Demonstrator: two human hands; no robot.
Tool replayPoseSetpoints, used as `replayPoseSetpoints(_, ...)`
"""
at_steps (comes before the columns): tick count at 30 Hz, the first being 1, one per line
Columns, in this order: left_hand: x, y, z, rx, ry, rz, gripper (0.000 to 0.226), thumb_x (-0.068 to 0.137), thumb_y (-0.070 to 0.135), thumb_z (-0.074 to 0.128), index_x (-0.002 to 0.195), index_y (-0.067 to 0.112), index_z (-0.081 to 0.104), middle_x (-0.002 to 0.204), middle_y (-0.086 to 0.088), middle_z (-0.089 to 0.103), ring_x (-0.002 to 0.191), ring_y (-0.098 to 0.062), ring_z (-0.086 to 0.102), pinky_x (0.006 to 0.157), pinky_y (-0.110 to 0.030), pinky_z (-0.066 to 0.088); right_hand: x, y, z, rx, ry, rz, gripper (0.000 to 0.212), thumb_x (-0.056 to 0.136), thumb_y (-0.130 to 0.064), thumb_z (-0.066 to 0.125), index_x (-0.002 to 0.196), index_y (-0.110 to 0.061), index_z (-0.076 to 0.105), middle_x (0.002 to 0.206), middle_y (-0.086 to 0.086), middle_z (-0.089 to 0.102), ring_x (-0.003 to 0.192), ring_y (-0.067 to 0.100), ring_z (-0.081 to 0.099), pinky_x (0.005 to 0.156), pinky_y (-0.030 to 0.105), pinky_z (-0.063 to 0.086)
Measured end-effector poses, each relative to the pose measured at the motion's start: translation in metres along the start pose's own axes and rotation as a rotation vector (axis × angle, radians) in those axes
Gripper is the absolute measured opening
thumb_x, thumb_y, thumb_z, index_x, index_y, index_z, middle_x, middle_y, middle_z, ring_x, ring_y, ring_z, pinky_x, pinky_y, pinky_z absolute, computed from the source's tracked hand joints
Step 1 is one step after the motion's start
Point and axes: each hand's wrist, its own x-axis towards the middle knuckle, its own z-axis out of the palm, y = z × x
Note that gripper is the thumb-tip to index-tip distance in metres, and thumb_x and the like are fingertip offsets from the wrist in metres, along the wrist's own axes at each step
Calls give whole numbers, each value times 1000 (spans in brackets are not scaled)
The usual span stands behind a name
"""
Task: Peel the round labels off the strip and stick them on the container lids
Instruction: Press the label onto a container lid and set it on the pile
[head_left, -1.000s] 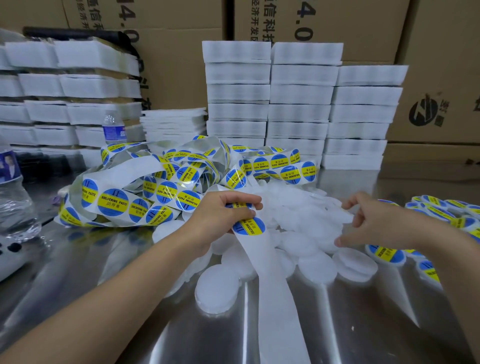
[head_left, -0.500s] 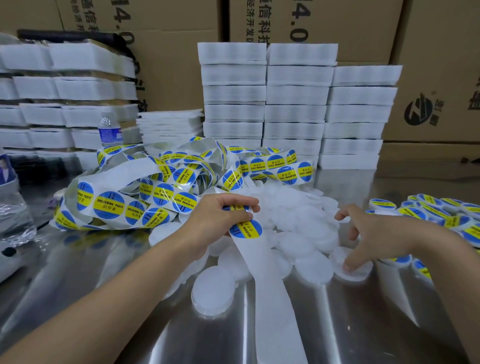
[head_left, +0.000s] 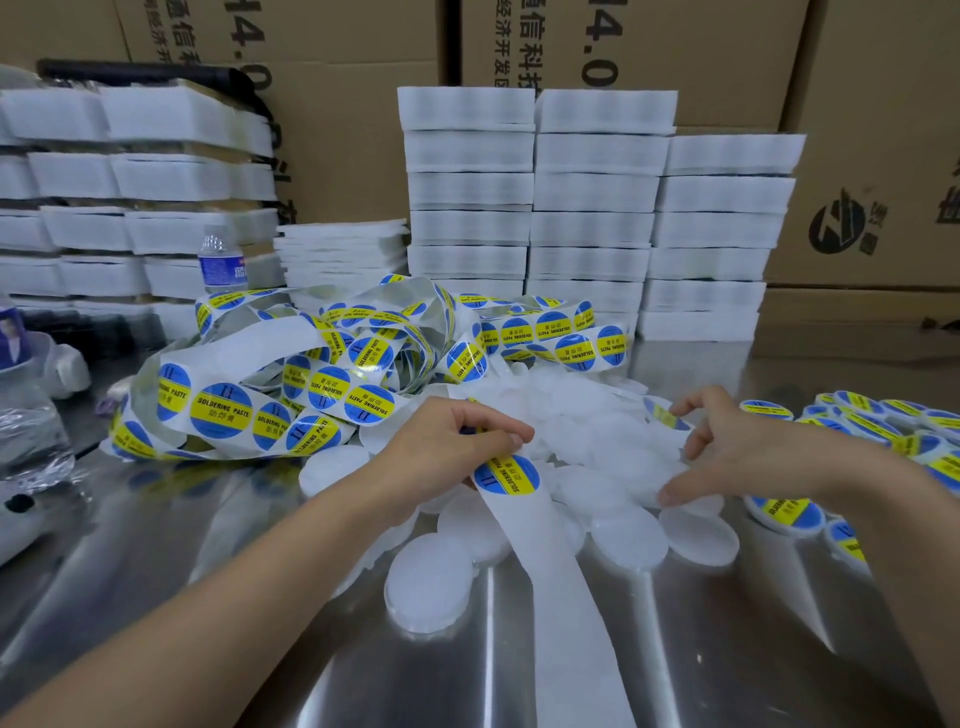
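I see left hand (head_left: 447, 447) pinching strip (head_left: 545, 561) beside next label (head_left: 506, 475). Right hand (head_left: 737, 447), fingers spread, reaching into bare lids (head_left: 582, 447) mid-table. Labelled lids (head_left: 784, 512) grouped at right. Long label tangle (head_left: 291, 405) left of lids: I judge much work left.

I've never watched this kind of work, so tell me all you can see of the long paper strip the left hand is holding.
The strip is a white, glossy-looking paper ribbon. Toward the viewer it runs bare across the shiny metal table. The left hand pinches it over the plain white lids, with one round blue-and-yellow label, printed SOLDERING PASTE, just below the fingers. Behind the hand it seems to join the loose tangle of label-covered loops.
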Motion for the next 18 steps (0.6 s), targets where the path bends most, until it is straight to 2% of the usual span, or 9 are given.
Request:
replayPoseSetpoints(4, -2, 1, 3, 17, -32, -21, 13, 85, 19, 67, 80, 25, 77, 71, 11, 73, 61, 2, 65, 50, -11, 47, 1, -16, 14, 162, 84, -148, 83, 54, -43, 84, 117, -39, 30, 103, -14, 52, 88, 10, 59, 76, 31, 51)
replayPoseSetpoints(6, -3, 2, 3, 22, -41, -28, 13, 85, 21, 66, 81, 21, 78, 70, 14, 72, 58, 3, 64, 48, -11, 45, -2, -26, 25, 272, 109, -250, 79, 53, -41, 84, 112, -44, 31, 103, -14, 53, 82, 7, 58, 63, 25, 51)
replayPoseSetpoints(8, -4, 3, 3, 14, -46, -30, 16, 85, 25, 65, 79, 19, 79, 73, 7, 73, 57, 1, 63, 48, -12, 45, -4, -36, 40, 320, 174, -362, 74, 54, -38, 84, 104, -49, 31, 101, -14, 52, 78, 1, 56, 57, 17, 47)
replayPoseSetpoints(10, -4, 3, 3, 12, -32, -36, 20, 85, 32, 65, 72, 23, 78, 69, 3, 72, 54, 0, 61, 47, -12, 45, -4, -44, 59, 325, 291, -468, 73, 54, -34, 84, 101, -50, 31, 100, -17, 52, 83, 1, 53, 68, 16, 45)
replayPoseSetpoints(13, -2, 2, 3, 52, 25, -50, 32, 83, 39, 66, 53, 30, 72, 50, 14, 60, 44, 2, 51, 44, -9, 40, -4, -51, 85, 259, 414, -572, 75, 57, -37, 81, 103, -57, 27, 101, -25, 48, 92, -3, 49, 83, 23, 37)
replayPoseSetpoints(15, 0, 1, 3, 66, 21, -45, 35, 83, 39, 67, 49, 30, 69, 47, 17, 55, 43, 3, 49, 43, -9, 38, -4, -53, 93, 181, 479, -618, 73, 60, -39, 79, 106, -58, 24, 103, -28, 45, 97, -8, 43, 83, 20, 28)
replayPoseSetpoints(18, 1, 1, 0, 47, -1, -38, 25, 80, 34, 71, 56, 27, 72, 53, 15, 58, 49, 1, 53, 45, -10, 40, -3, -52, 93, 116, 561, -645, 76, 62, -38, 79, 112, -51, 23, 105, -27, 44, 94, -3, 43, 82, 18, 23)
